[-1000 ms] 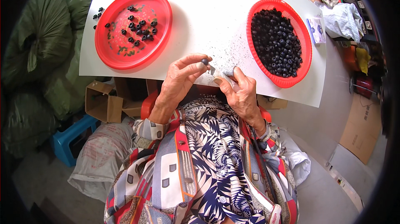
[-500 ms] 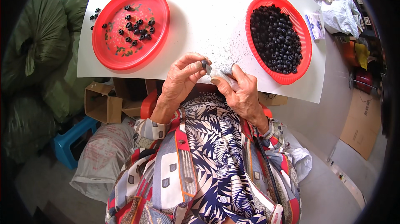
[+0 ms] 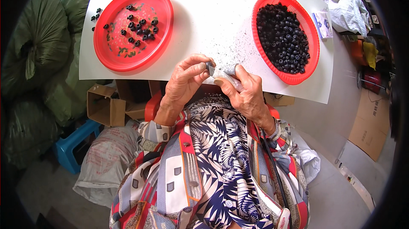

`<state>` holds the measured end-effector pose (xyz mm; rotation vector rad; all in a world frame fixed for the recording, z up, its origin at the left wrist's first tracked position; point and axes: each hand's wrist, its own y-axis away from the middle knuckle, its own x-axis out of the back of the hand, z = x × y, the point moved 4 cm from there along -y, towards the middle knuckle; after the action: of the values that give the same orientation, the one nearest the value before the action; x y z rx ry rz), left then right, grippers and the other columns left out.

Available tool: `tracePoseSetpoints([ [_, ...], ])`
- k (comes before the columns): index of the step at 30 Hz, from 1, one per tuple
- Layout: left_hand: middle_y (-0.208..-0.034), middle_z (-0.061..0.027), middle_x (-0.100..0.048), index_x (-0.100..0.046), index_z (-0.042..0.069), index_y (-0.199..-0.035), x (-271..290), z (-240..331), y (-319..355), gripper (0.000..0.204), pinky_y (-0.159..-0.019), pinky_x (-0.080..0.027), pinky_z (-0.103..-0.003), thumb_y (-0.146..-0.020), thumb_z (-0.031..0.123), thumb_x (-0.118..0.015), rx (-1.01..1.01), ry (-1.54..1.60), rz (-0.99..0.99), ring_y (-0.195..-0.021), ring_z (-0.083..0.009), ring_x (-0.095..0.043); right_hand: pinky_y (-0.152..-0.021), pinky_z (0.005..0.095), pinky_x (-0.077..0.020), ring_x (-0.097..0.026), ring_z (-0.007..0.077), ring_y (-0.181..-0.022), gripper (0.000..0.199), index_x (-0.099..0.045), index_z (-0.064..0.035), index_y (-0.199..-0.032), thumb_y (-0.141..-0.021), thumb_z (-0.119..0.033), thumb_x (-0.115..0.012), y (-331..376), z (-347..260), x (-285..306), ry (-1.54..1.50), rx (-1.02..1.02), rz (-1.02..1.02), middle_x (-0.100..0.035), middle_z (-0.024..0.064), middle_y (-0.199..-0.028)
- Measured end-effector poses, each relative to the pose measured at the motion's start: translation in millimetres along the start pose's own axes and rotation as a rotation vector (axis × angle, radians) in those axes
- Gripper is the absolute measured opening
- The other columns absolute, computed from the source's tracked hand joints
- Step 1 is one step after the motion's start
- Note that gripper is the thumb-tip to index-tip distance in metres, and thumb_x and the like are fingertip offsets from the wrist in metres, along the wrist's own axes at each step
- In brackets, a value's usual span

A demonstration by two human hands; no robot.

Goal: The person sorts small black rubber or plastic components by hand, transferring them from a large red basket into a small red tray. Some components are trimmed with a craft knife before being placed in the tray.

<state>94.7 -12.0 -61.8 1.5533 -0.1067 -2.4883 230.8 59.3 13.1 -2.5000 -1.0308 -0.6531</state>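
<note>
left hand (image 3: 184,81) pinches a small black ring-shaped part (image 3: 208,66); right hand (image 3: 246,93) grips a thin blade (image 3: 221,74). keep strokes short, angled off the fingertips.

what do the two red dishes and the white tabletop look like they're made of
Red plate: likely glossy plastic or melamine, since its smooth rim shines and a printed pattern shows in the middle. Red basket: likely moulded plastic, its wall a fine perforated mesh. White tabletop: a thin, matte sheet, perhaps board or laminate; the pictures leave it open.

Makeshift workshop — sacks (image 3: 36,46), cartons (image 3: 104,105)
</note>
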Motion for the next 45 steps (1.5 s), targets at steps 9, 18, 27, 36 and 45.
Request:
tracePoseSetpoints([
  [9, -0.103, -0.0102, -0.063, -0.063, 0.0, -0.102, 4, 4, 0, 0.016, -0.079, -0.048, -0.024, -0.088, 0.006, -0.06, 0.05, 0.005, -0.031, -0.092, -0.0129, -0.057, -0.046, 0.0418, -0.0427, -0.057, 0.0388, -0.053, 0.033, -0.047, -0.0003, -0.075, -0.082, -0.023, -0.07, 2, 1, -2, -0.005, -0.026, -0.021, -0.053, 0.0176, -0.06],
  [18, -0.103, -0.0104, -0.061, -0.06, -0.001, -0.103, 4, 3, 1, 0.016, -0.074, -0.048, -0.024, -0.089, 0.006, -0.059, 0.141, 0.042, -0.035, -0.083, -0.0114, -0.057, -0.047, 0.0414, -0.0436, -0.058, 0.0385, -0.054, 0.033, -0.048, 0.0, -0.077, -0.082, -0.024, -0.07, 3, 3, -4, -0.015, -0.027, -0.036, -0.054, 0.0186, -0.061],
  [27, -0.101, -0.011, -0.061, -0.061, 0.001, -0.097, 7, 10, 1, 0.01, -0.073, -0.048, -0.023, -0.088, 0.005, -0.061, 0.125, -0.016, -0.056, -0.081, -0.0113, -0.055, -0.047, 0.0414, -0.044, -0.058, 0.0389, -0.056, 0.033, -0.047, -0.0003, -0.077, -0.083, -0.024, -0.07, 1, -1, -4, 0.021, -0.009, -0.085, -0.056, 0.0192, -0.062],
  [36, -0.091, -0.0159, -0.061, -0.06, -0.003, -0.087, -32, 16, 29, 0.005, -0.07, -0.05, -0.025, -0.087, 0.002, -0.061, 0.151, -0.294, -0.194, -0.077, -0.0159, -0.059, -0.044, 0.0347, -0.039, -0.056, 0.0195, -0.049, 0.025, -0.053, 0.0024, -0.074, -0.085, -0.016, -0.064, -22, 20, -7, 0.022, -0.124, 0.052, -0.055, 0.0141, -0.058],
  [45, -0.095, -0.012, -0.061, -0.062, -0.002, -0.097, -7, 12, 19, 0.01, -0.074, -0.049, -0.025, -0.089, 0.004, -0.06, 0.099, 0.031, 0.011, -0.082, -0.0166, -0.059, -0.045, 0.0291, -0.0357, -0.042, 0.0085, -0.052, 0.028, -0.05, 0.0032, -0.074, -0.085, -0.018, -0.065, -6, 30, -4, -0.257, -0.288, 0.06, -0.054, 0.0087, -0.056],
])
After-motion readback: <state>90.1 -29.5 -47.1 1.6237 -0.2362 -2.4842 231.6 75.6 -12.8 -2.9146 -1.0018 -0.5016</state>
